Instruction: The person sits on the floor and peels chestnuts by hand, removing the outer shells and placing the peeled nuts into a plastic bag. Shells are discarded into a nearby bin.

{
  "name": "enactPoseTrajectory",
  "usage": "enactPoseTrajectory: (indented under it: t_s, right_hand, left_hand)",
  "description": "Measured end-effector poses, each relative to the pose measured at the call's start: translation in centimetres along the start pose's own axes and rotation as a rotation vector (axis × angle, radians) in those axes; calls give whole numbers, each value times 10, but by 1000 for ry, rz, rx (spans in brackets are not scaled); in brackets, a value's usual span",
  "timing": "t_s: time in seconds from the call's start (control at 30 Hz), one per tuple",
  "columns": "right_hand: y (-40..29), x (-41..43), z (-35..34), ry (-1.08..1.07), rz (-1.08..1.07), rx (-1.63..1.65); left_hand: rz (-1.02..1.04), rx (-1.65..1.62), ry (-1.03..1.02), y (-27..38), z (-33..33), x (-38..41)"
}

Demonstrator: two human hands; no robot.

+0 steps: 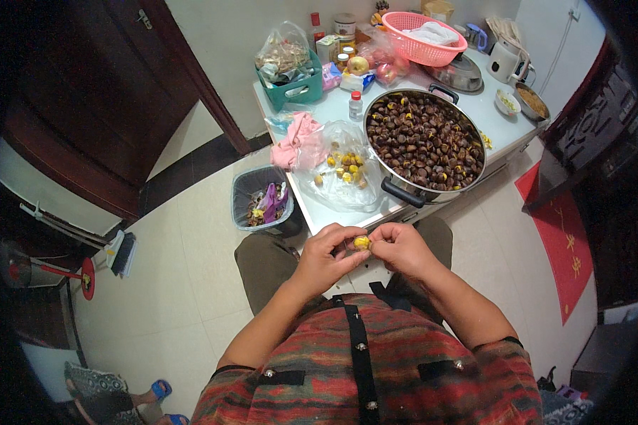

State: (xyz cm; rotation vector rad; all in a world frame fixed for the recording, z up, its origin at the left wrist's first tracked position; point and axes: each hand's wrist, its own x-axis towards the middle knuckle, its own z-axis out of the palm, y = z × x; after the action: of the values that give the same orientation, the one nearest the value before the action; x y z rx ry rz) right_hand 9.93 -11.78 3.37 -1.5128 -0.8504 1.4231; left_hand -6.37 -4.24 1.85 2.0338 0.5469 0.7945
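My left hand [329, 257] holds a yellow peeled chestnut [361, 243] between thumb and fingers, above my lap at the table's front edge. My right hand [401, 249] pinches at the chestnut's right side; whether a bit of skin is between its fingertips is too small to tell. Beyond my hands, a clear plastic bag [337, 194] on the white table [321, 215] holds several yellow chestnuts [351, 164]. To its right stands a large steel pot [441, 197] full of brown chestnuts [425, 141], a few split to show yellow.
A lined bin [236, 204] with shells stands left of the table. A pink cloth [300, 141], small red-capped bottle [355, 106], green basket [297, 94], pink colander [425, 50], pot lid [460, 74] and two bowls [508, 102] lie farther back. Another person's feet [157, 393] show at lower left.
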Motion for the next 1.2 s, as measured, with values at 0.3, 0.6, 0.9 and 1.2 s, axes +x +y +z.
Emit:
enactPoseTrajectory:
  t_s: [0.3, 0.6, 0.9, 1.2]
  right_hand:
    - [-5, -3, 9, 27, -62, 16]
    - [4, -1, 13, 60, -162, -74]
    - [-1, -6, 9, 44, -186, -165]
    - [1, -2, 6, 43, -128, -147]
  left_hand:
    - [-546, -863, 43, -1, 6, -3]
    - [-720, -1296, 4, -9, 8, -7]
    - [-819, -1377, 4, -7, 7, -6]
    - [-507, -661, 112, -1, 11, -6]
